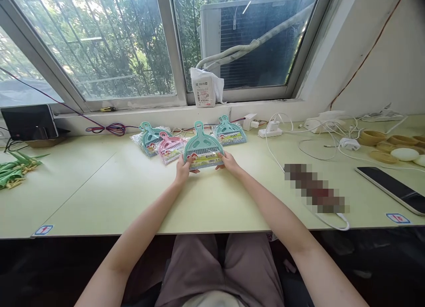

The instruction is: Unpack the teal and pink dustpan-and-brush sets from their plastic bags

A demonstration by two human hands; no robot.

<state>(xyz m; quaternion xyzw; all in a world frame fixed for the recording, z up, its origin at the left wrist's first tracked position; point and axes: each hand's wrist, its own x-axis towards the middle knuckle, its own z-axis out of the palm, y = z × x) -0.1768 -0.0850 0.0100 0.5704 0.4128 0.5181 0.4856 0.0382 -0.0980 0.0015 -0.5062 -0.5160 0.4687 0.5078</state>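
Note:
Between my two hands is a green mini dustpan and brush set [203,143], in clear packaging with a printed yellow and white label. My left hand [183,167] grips its lower left side. At the lower right corner, my right hand [229,161] closes on the same set. Behind it on the table lie more packaged sets: a pink dustpan set [171,146], a green set [151,138] at the left and another green set [229,132] at the right. The held set partly covers the space between them.
A tablet [28,122] stands at the far left, near green plastic plants [18,169]. Bundled wire [113,129] lies by the sill. A power strip [270,130], white cables, a phone [392,189], a pixelated object [315,189] and yellow bowls [370,137] occupy the right.

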